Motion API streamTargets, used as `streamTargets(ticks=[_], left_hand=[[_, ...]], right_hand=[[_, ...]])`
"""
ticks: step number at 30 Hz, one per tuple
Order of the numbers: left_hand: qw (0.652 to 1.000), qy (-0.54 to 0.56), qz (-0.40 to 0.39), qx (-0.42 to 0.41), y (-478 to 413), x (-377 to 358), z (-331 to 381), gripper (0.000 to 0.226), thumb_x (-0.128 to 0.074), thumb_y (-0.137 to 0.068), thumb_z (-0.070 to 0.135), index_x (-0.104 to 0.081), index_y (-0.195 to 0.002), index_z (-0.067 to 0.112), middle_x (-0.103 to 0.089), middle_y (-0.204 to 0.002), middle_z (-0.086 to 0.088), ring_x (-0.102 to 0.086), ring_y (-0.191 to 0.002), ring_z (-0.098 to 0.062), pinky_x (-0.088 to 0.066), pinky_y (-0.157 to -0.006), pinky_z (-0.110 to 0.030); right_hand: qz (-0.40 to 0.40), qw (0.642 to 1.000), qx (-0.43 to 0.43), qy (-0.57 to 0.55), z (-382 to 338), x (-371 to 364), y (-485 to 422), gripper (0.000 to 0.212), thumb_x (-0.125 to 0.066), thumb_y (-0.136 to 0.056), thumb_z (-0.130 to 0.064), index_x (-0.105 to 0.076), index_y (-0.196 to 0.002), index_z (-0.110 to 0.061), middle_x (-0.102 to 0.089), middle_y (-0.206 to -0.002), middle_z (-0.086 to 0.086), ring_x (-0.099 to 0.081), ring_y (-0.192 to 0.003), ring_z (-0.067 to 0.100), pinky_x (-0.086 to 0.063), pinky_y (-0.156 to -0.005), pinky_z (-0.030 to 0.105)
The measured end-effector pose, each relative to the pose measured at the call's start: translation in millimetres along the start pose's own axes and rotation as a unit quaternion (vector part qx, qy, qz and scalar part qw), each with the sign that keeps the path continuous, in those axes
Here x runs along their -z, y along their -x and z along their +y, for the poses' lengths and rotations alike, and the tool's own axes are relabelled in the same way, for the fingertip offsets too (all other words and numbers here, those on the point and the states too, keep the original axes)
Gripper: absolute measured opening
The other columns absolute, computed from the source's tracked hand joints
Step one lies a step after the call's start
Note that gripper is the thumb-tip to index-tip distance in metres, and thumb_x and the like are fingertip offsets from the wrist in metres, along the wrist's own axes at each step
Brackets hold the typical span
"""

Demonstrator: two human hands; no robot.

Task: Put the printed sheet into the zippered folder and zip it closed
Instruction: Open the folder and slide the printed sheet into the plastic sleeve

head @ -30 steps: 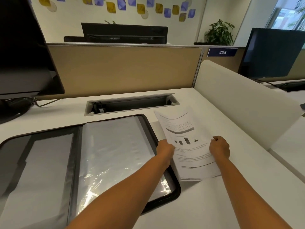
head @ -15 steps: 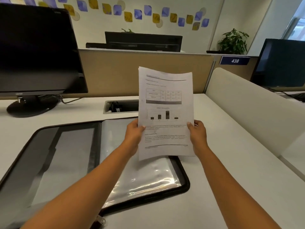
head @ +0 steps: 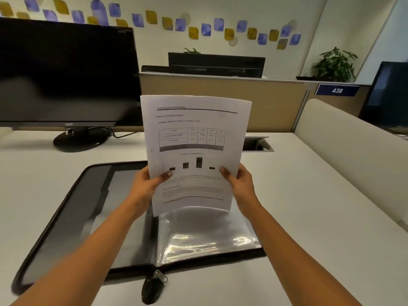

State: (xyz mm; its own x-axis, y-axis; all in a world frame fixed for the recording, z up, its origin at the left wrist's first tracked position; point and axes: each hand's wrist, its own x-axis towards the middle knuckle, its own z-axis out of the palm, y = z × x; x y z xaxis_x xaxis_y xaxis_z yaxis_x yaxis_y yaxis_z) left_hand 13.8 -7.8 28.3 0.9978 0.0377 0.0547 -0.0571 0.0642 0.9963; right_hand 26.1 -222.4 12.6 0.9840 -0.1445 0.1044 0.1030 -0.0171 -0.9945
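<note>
Head view: the printed sheet (head: 194, 151) is held upright above the open zippered folder (head: 66, 217), its side edges pinched by the left hand (head: 145, 184) and the right hand (head: 240, 184). The folder is laid flat on a white desk (head: 320, 206), backed by a dark monitor (head: 66, 74), a tan partition (head: 220, 96) and a potted plant (head: 334, 65).

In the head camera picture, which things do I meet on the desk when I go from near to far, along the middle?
Zipper pull → zippered folder, lying open → printed sheet, held upright by left hand and right hand → beige partition → far monitor.
</note>
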Motion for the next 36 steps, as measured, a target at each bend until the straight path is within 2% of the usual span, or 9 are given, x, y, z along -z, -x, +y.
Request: streamTargets(ticks=[9, 12, 16, 20, 23, 27, 29, 33, 36], left_hand=[[0.998, -0.042, 0.016, 0.031, 4, -9, 2, 0.010, -0.055, -0.089, 0.016, -0.059, -0.097, 0.019, -0.064, -0.095, -0.003, -0.061, -0.090, -0.023, -0.049, -0.086, -0.046], [0.998, -0.051, 0.001, 0.040, 3, -8, -3, 0.021, -0.056, -0.088, 0.017, -0.058, -0.108, 0.012, -0.064, -0.095, -0.002, -0.060, -0.094, -0.025, -0.049, -0.090, -0.046], [0.984, -0.152, -0.079, 0.050, 2, -5, -16, 0.041, -0.058, -0.087, 0.024, -0.051, -0.124, 0.010, -0.059, -0.116, -0.009, -0.055, -0.104, -0.023, -0.045, -0.093, -0.039], [0.902, -0.361, -0.227, 0.072, 6, 8, -37, 0.108, -0.048, -0.054, 0.085, -0.036, -0.138, 0.018, -0.049, -0.129, 0.002, -0.048, -0.119, -0.021, -0.037, -0.105, -0.038], [0.828, -0.496, -0.260, 0.031, 7, 16, -53, 0.127, -0.017, -0.041, 0.099, -0.024, -0.143, 0.022, -0.038, -0.145, -0.003, -0.039, -0.131, -0.023, -0.023, -0.115, -0.044], [0.764, -0.587, -0.267, -0.027, 8, 22, -61, 0.138, 0.008, -0.034, 0.098, -0.021, -0.145, 0.023, -0.019, -0.155, 0.002, -0.020, -0.142, -0.016, -0.010, -0.117, -0.033], [0.742, -0.612, -0.270, -0.043, 10, 25, -62, 0.140, 0.012, -0.032, 0.098, -0.023, -0.145, 0.023, -0.018, -0.155, 0.002, -0.019, -0.142, -0.013, -0.013, -0.116, -0.030], [0.706, -0.645, -0.273, -0.104, 23, 26, -59, 0.135, 0.013, -0.038, 0.095, -0.036, -0.140, 0.022, -0.031, -0.151, 0.002, -0.036, -0.135, -0.014, -0.031, -0.109, -0.030], [0.695, -0.642, -0.285, -0.156, 33, 29, -57, 0.124, 0.013, -0.048, 0.092, -0.055, -0.125, 0.023, -0.051, -0.137, 0.003, -0.054, -0.119, -0.012, -0.044, -0.099, -0.029]], right_hand=[[0.011, 1.000, -0.024, -0.008, 0, -1, 5, 0.026, -0.056, -0.087, -0.027, -0.054, -0.112, -0.018, -0.064, -0.096, -0.002, -0.063, -0.086, 0.022, -0.055, -0.075, 0.038], [0.016, 0.999, -0.032, -0.005, 2, -1, 7, 0.028, -0.055, -0.089, -0.027, -0.053, -0.114, -0.016, -0.064, -0.102, 0.002, -0.063, -0.091, 0.026, -0.055, -0.082, 0.044], [0.054, 0.998, -0.027, 0.001, 1, 3, 4, 0.022, -0.053, -0.090, -0.027, -0.054, -0.110, -0.019, -0.064, -0.104, 0.004, -0.062, -0.088, 0.026, -0.054, -0.080, 0.043], [0.080, 0.996, -0.021, 0.009, -1, 10, -4, 0.021, -0.052, -0.091, -0.028, -0.053, -0.110, -0.019, -0.063, -0.107, 0.007, -0.061, -0.094, 0.030, -0.054, -0.085, 0.047], [0.089, 0.996, -0.017, 0.009, -1, 15, -11, 0.020, -0.054, -0.090, -0.029, -0.054, -0.108, -0.020, -0.064, -0.108, 0.008, -0.062, -0.097, 0.032, -0.053, -0.087, 0.050], [0.101, 0.995, -0.024, -0.013, 0, 19, -19, 0.024, -0.056, -0.090, -0.025, -0.056, -0.111, -0.013, -0.064, -0.109, 0.009, -0.063, -0.091, 0.030, -0.053, -0.087, 0.050], [0.105, 0.994, -0.027, -0.027, 2, 19, -22, 0.027, -0.056, -0.090, -0.023, -0.055, -0.114, -0.011, -0.064, -0.110, 0.010, -0.063, -0.089, 0.029, -0.053, -0.086, 0.049], [0.113, 0.992, -0.034, -0.048, 6, 17, -27, 0.031, -0.055, -0.090, -0.023, -0.053, -0.118, -0.011, -0.063, -0.116, 0.010, -0.062, -0.088, 0.025, -0.053, -0.082, 0.044], [0.115, 0.992, -0.035, -0.048, 11, 15, -30, 0.031, -0.055, -0.090, -0.023, -0.053, -0.118, -0.011, -0.063, -0.115, 0.011, -0.062, -0.090, 0.026, -0.053, -0.084, 0.046]])
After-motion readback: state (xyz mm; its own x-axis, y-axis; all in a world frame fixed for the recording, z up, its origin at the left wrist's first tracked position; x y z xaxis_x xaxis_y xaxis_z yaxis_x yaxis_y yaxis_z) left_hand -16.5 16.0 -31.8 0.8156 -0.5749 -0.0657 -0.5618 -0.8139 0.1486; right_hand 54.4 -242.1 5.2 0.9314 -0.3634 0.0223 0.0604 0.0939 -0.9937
